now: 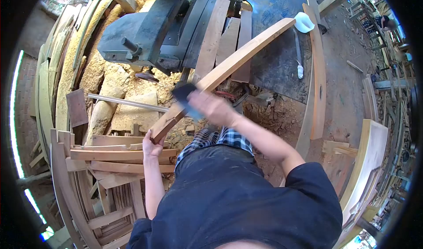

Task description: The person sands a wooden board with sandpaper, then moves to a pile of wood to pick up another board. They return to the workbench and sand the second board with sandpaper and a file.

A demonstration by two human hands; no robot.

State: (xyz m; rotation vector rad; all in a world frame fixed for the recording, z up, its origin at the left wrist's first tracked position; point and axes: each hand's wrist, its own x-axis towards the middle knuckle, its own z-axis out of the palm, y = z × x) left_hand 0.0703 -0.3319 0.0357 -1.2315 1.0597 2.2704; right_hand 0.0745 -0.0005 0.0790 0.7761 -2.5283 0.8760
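A long, slightly curved wooden beam (pixel 251 51) runs diagonally from the machine table down to my body. At its lower end, my left hand (pixel 153 146) is closed around the wood, fingers on either side. Near that end, a notch is cut into the beam. My right hand (pixel 213 109) grips a black and blue object (pixel 183 92) against the beam, a little above the notch. Motion smears both this hand and the object, so its exact kind cannot be made out. The beam's far end lies beside a white cup-like object (pixel 304 22).
A heavy metal woodworking machine (pixel 163 33) stands ahead, with boards (pixel 212 37) lying on it. Another curved beam (pixel 317 73) is on the right. Sawdust (pixel 119 79) and offcuts cover the floor. Stacked curved wooden parts (pixel 123 155) sit at left; a framed panel (pixel 363 161) leans at right.
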